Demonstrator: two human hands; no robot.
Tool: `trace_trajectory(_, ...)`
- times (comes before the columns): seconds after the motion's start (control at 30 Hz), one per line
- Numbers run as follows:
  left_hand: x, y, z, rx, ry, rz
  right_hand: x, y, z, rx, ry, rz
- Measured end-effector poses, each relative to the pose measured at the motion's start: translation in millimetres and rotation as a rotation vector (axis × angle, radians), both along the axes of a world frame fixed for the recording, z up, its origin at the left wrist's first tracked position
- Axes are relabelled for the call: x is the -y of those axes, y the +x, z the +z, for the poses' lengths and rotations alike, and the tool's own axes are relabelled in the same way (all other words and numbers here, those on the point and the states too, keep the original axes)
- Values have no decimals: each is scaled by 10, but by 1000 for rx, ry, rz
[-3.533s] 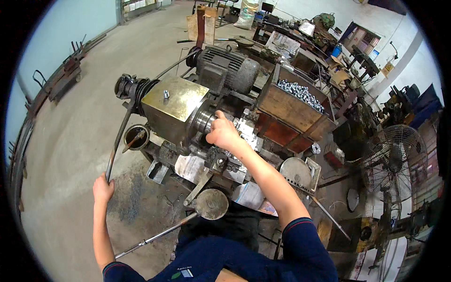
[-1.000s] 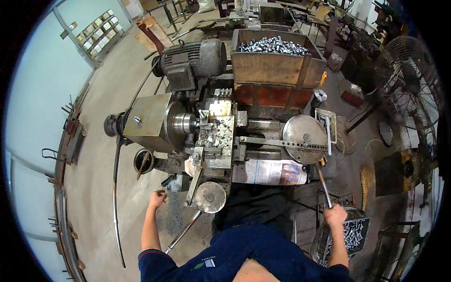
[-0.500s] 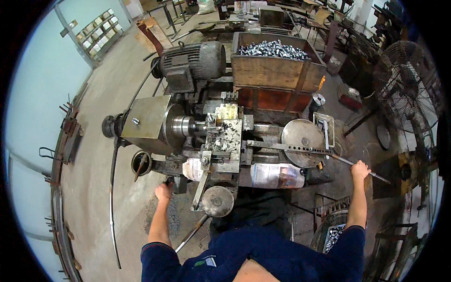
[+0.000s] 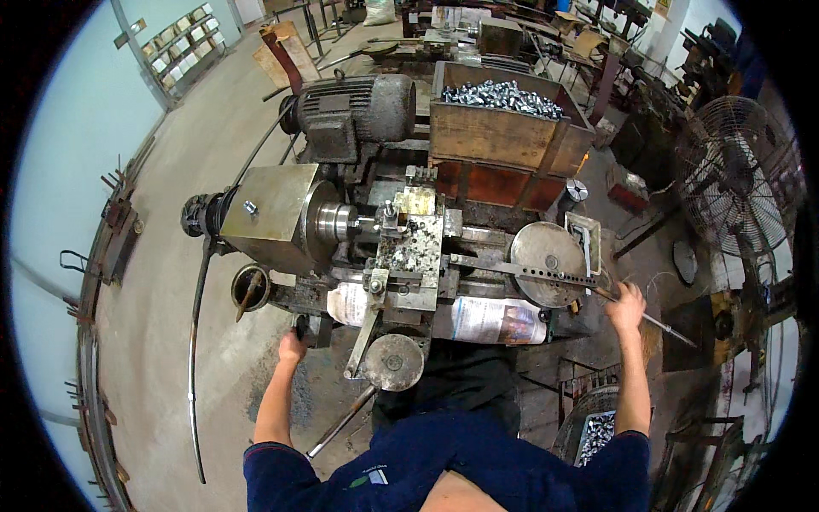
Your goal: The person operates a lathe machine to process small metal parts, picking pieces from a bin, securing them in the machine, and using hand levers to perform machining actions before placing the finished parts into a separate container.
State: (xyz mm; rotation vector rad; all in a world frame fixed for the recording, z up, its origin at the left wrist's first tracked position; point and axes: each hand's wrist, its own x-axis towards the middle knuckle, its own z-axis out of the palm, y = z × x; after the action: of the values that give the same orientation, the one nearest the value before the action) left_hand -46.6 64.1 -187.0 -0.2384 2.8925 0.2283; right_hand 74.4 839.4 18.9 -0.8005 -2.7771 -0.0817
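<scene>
My right hand (image 4: 627, 308) is wrapped round a long metal lever (image 4: 664, 327) at the right of a small lathe. The lever joins a flat bar with a row of holes (image 4: 520, 270), which crosses a round metal disc (image 4: 550, 264). At the lathe's front left, my left hand (image 4: 292, 346) is closed on a dark knob (image 4: 300, 325), partly hidden by the fingers. Between my hands lies the tool slide (image 4: 409, 247), strewn with dark chips, beside the bright chuck (image 4: 337, 224). A second round disc with a rod handle (image 4: 393, 362) sits close to my body.
Behind the lathe are a grimy motor (image 4: 358, 111) and a wooden box of shiny metal parts (image 4: 512, 145). A dark pot holding a brush (image 4: 251, 288) hangs at left. A fan (image 4: 734, 175) stands right, and a basin of metal parts (image 4: 595, 437) sits low near my right arm.
My right hand has moved left, nearer the round disc, and the lever's end sits slightly lower. My left hand stays at the knob. The whole view has shifted a little.
</scene>
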Motion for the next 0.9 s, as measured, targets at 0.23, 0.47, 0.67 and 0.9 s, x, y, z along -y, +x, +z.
trace_trajectory(0.23, 336, -79, 1056, 101, 497, 87, 2008, -1164, 965, -343, -323, 901)
trace_trajectory(0.47, 1062, 211, 2713, -732, 247, 231, 3787, -2031, 1227, -64, -2, 1232)
trace_trajectory(0.67, 946, 871, 2114, -521, -142, 554, 4146, -2312, 1202, 282, 136, 1131)
trace_trajectory(0.9, 227, 1087, 2287, -438, -39, 502, 4190, -2250, 1233, 319, 179, 1172)
